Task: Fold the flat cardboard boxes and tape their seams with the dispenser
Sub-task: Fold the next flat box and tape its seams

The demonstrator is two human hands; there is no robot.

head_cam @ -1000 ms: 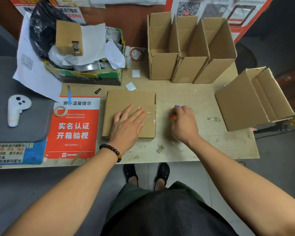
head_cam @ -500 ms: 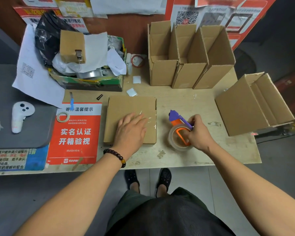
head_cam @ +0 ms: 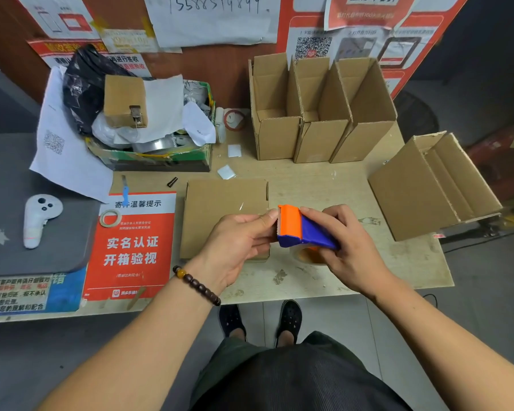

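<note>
An orange and blue tape dispenser (head_cam: 301,227) is held just above the table's front middle. My right hand (head_cam: 349,250) grips its blue body, the tape roll partly hidden beneath. My left hand (head_cam: 238,241) pinches at the orange cutter end, where the tape edge is too small to make out. Behind my left hand lies a folded cardboard box (head_cam: 217,209) with clear tape across its top. Three open boxes (head_cam: 318,134) stand in a row at the back, and another open box (head_cam: 419,191) lies tilted at the right.
A green carton of clutter (head_cam: 155,157) with a black bag sits at back left. A red notice sheet (head_cam: 134,247) with a small tape ring (head_cam: 110,218) lies left of the folded box. A white controller (head_cam: 39,218) rests on a grey pad. The table's front edge (head_cam: 309,292) is near my wrists.
My right hand lifted the dispenser off the table and turned it over. My left hand left the folded box and came to the dispenser's cutter end.
</note>
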